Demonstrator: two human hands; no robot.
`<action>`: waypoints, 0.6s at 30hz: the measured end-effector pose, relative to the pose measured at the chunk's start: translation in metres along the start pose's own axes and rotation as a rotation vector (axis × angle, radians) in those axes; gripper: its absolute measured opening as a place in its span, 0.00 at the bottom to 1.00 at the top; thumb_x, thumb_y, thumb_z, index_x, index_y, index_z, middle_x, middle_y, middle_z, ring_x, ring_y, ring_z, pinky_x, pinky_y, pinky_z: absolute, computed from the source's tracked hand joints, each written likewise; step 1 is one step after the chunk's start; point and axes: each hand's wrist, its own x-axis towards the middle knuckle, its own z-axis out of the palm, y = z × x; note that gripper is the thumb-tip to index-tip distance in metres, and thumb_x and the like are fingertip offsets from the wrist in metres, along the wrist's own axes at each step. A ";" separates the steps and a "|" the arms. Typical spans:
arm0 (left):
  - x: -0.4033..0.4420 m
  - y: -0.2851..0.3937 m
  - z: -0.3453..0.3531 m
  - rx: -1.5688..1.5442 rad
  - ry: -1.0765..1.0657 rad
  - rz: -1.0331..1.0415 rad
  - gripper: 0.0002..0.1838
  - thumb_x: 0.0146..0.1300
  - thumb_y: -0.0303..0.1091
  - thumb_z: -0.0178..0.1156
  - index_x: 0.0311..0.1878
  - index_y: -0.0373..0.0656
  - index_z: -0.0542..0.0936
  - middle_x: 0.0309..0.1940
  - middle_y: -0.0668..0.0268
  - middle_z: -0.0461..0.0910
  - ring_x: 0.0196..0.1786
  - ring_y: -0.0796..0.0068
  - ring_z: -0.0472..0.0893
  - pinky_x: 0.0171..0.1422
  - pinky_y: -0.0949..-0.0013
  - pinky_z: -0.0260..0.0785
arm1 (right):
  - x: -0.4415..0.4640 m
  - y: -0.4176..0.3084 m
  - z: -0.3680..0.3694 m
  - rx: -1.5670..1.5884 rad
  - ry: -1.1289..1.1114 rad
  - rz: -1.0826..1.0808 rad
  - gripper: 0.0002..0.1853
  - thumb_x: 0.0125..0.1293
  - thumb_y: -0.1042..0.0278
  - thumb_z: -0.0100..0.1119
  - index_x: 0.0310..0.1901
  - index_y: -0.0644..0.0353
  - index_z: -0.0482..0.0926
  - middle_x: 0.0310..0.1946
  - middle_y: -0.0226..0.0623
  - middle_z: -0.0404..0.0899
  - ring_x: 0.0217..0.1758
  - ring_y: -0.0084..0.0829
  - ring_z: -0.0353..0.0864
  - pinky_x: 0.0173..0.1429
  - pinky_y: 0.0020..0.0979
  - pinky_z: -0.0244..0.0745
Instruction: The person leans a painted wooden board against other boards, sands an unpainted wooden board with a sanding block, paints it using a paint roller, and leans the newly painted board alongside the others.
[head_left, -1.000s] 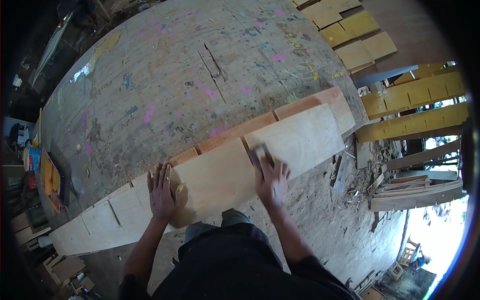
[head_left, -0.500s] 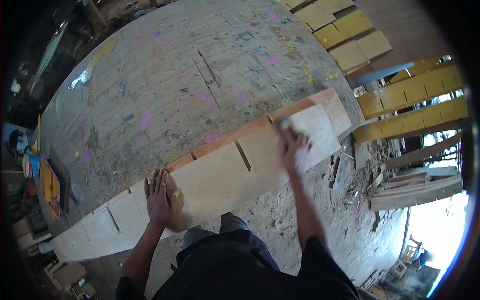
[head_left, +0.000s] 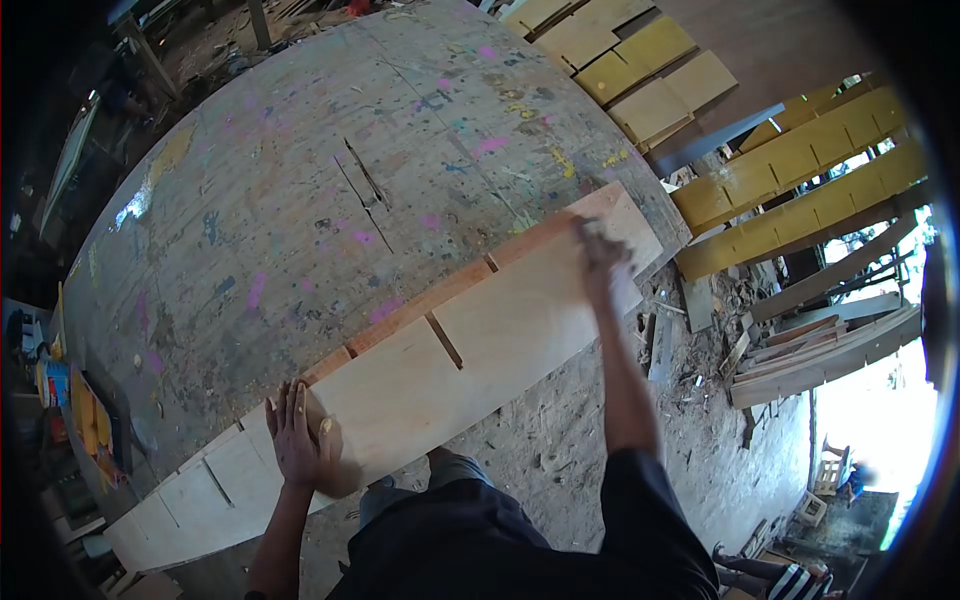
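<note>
A long pale wooden board (head_left: 490,350) with narrow slots lies across the near edge of the workbench. My left hand (head_left: 296,445) rests flat on it, fingers stretched out and close together. Toward the board's right end, my right hand (head_left: 605,262) is closed around a small dark block that looks like a sanding block (head_left: 584,232), pressed to the surface. Motion blurs that hand and block. Beneath the top board, a reddish-brown board (head_left: 545,235) shows along the far side. Another slotted pale length (head_left: 190,515) extends to the left of my left hand.
The paint-spotted workbench (head_left: 300,200) curves away ahead. Yellow slotted boards (head_left: 800,170) stand at the right, above stacked timber (head_left: 830,350). Pale and yellow panels (head_left: 640,70) lie at the far right. A tray (head_left: 95,420) sits at the left edge. Debris covers the floor (head_left: 540,440).
My right hand has slid with the block toward the right end of the board. My left hand stays flat on the board. The whole view has shifted slightly.
</note>
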 end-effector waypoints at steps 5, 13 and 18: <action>0.001 0.002 -0.003 -0.027 -0.001 -0.017 0.41 0.68 0.43 0.59 0.80 0.33 0.64 0.80 0.49 0.66 0.87 0.46 0.57 0.90 0.38 0.37 | -0.048 -0.037 0.024 0.077 -0.080 0.012 0.23 0.72 0.61 0.63 0.67 0.56 0.79 0.51 0.47 0.78 0.56 0.48 0.77 0.59 0.55 0.72; -0.003 0.001 -0.001 -0.033 -0.008 0.008 0.40 0.69 0.43 0.60 0.81 0.33 0.63 0.80 0.49 0.66 0.86 0.46 0.57 0.90 0.37 0.36 | -0.062 0.002 -0.046 0.338 -0.068 0.064 0.19 0.69 0.64 0.65 0.60 0.57 0.86 0.50 0.47 0.82 0.61 0.53 0.77 0.70 0.59 0.68; 0.000 0.000 0.003 -0.086 0.018 0.018 0.36 0.69 0.44 0.61 0.75 0.33 0.69 0.80 0.48 0.65 0.85 0.42 0.57 0.89 0.36 0.37 | -0.076 -0.018 -0.035 0.162 0.045 0.061 0.27 0.67 0.59 0.67 0.68 0.54 0.83 0.49 0.56 0.77 0.57 0.64 0.74 0.64 0.61 0.72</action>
